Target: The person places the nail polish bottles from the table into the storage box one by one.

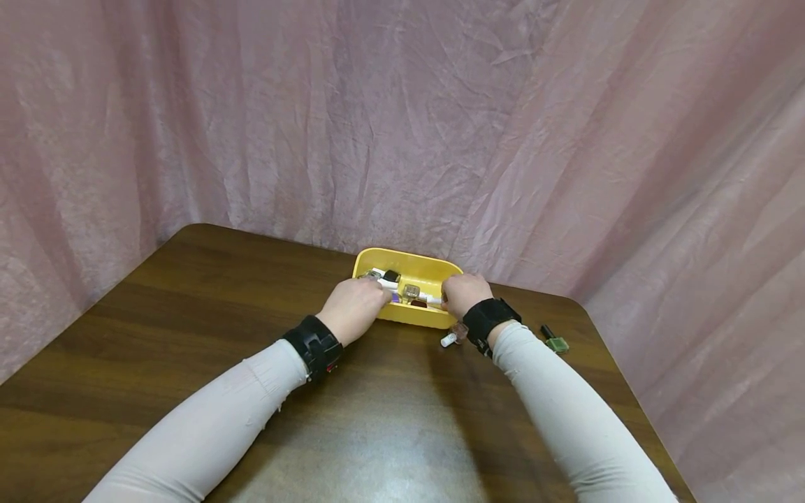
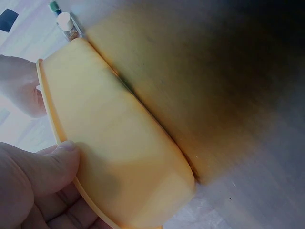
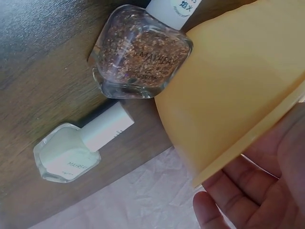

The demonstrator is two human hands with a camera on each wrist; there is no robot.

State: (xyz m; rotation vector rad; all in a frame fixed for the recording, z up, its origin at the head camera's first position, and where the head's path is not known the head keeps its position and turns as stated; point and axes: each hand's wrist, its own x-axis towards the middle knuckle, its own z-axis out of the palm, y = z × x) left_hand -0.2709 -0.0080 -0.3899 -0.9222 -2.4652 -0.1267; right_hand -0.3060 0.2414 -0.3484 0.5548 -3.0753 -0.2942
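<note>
A yellow bin (image 1: pixel 411 316) stands near the far table edge with several nail polish bottles inside, a clear gold one (image 1: pixel 411 292) among them. My left hand (image 1: pixel 355 307) grips its front rim towards the left end; in the left wrist view the thumb (image 2: pixel 64 157) presses the outer wall and the fingers curl over the rim. At the right end is my right hand (image 1: pixel 464 293), fingers (image 3: pixel 238 191) bent beyond the rim. A white bit shows by its fingertips in the left wrist view; I cannot tell whether it is held.
A copper glitter nail polish (image 3: pixel 143 52) lies against the bin's outer wall. Near it lies a pale bottle with a white cap (image 3: pixel 107 126). Farther right on the table is a green nail polish (image 1: pixel 557 344) with a black cap. A pink curtain (image 1: pixel 402 126) hangs behind the table.
</note>
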